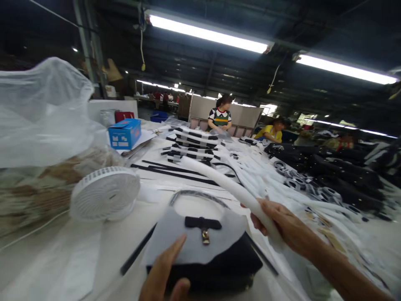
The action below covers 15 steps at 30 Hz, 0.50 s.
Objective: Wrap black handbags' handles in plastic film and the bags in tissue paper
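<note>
A black handbag lies in front of me, its upper part covered by a pale translucent sheet. A black strap tab with a gold clasp shows at the middle of the sheet, and the bag's curved handle arches above. My left hand is at the bag's near left side, fingers stretched out and holding nothing; whether it touches the bag I cannot tell. On the right, my right hand wraps round a long white foam-like tube, which slants up and to the left over the table.
A white fan and a blue box stand at left beside large plastic-wrapped goods. Black straps and stacked black-and-white bundles lie ahead. White strips and black goods spread rightward. A co-worker stands beyond.
</note>
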Each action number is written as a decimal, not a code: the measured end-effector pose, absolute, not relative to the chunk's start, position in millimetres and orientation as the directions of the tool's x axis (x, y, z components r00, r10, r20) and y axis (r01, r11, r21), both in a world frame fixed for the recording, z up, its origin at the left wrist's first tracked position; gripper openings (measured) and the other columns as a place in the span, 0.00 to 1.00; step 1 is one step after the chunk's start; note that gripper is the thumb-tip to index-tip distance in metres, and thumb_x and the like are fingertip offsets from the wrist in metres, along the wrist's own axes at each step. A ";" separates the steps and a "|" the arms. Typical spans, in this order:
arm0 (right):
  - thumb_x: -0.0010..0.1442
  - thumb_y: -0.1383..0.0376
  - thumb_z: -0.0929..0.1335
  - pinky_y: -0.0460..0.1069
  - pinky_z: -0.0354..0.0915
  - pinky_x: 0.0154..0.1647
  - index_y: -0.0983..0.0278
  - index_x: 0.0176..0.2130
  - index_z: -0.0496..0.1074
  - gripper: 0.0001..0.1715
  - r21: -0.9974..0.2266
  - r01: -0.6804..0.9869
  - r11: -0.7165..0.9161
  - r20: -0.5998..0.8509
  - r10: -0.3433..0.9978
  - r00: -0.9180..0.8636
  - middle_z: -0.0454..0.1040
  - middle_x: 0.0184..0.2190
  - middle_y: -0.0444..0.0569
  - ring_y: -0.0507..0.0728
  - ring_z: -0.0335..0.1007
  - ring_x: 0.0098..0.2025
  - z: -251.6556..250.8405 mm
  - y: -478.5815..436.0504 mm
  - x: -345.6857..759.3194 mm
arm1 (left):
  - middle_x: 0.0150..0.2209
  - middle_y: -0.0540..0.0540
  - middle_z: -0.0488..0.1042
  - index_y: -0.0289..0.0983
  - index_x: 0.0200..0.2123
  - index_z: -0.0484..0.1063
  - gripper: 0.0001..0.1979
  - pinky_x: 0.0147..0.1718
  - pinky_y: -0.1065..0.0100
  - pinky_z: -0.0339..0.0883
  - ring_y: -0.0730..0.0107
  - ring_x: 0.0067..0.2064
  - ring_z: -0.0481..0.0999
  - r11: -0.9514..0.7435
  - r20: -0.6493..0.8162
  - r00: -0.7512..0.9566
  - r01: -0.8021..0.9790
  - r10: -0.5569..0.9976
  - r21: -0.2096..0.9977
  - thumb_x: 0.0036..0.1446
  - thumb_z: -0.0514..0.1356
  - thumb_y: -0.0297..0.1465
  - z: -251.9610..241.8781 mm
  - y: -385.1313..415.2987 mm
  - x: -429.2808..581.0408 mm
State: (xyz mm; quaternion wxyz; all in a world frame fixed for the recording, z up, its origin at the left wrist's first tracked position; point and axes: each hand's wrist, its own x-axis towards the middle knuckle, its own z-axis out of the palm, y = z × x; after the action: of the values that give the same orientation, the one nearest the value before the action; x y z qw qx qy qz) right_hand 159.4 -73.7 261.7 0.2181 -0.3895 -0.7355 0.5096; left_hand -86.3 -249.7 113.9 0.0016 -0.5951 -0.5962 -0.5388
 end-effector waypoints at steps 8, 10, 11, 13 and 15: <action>0.60 0.39 0.62 0.41 0.54 0.17 0.62 0.37 0.71 0.30 -0.831 0.556 -0.026 -0.531 0.335 -0.778 0.69 0.25 0.44 0.46 0.59 0.17 225.2 -183.3 158.7 | 0.42 0.44 0.77 0.40 0.57 0.61 0.28 0.47 0.55 0.73 0.61 0.47 0.78 -0.573 0.325 -0.521 -0.433 0.789 0.696 0.68 0.36 0.49 216.8 -290.4 -90.8; 0.61 0.41 0.63 0.39 0.51 0.15 0.63 0.38 0.72 0.29 -0.791 0.609 0.055 -0.568 0.304 -0.765 0.70 0.26 0.44 0.44 0.56 0.16 216.1 -197.2 153.2 | 0.25 0.53 0.70 0.39 0.48 0.66 0.21 0.34 0.64 0.73 0.71 0.28 0.75 -0.563 0.348 -0.479 -0.435 0.806 0.703 0.68 0.43 0.47 211.3 -299.9 -82.5; 0.61 0.43 0.63 0.39 0.51 0.15 0.63 0.38 0.73 0.27 -0.768 0.630 0.113 -0.574 0.313 -0.756 0.69 0.25 0.43 0.44 0.55 0.16 212.6 -201.5 150.7 | 0.22 0.55 0.66 0.38 0.44 0.66 0.18 0.29 0.68 0.70 0.74 0.23 0.70 -0.542 0.365 -0.441 -0.389 0.820 0.745 0.68 0.47 0.46 203.9 -303.1 -78.1; 0.63 0.48 0.63 0.39 0.50 0.14 0.64 0.37 0.74 0.23 -0.717 0.661 0.221 -0.565 0.372 -0.737 0.69 0.24 0.42 0.44 0.55 0.16 207.8 -205.2 148.0 | 0.20 0.56 0.63 0.38 0.40 0.65 0.16 0.25 0.70 0.65 0.75 0.21 0.66 -0.480 0.370 -0.383 -0.249 0.846 0.841 0.67 0.50 0.44 184.5 -306.7 -72.6; 0.64 0.53 0.62 0.40 0.54 0.16 0.64 0.38 0.75 0.19 -0.683 0.669 0.291 -0.519 0.450 -0.726 0.69 0.25 0.42 0.45 0.58 0.18 205.3 -204.2 150.8 | 0.23 0.54 0.67 0.38 0.41 0.64 0.15 0.29 0.68 0.68 0.72 0.26 0.70 -0.419 0.327 -0.413 -0.154 0.850 0.895 0.68 0.47 0.43 164.6 -308.7 -75.9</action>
State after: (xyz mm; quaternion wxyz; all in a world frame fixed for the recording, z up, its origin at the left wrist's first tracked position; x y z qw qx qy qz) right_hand 150.8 -204.2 205.3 -0.1140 -0.3519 -0.7954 0.4800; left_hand -75.9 -308.7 164.6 -0.3433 -0.4188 -0.4155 -0.7308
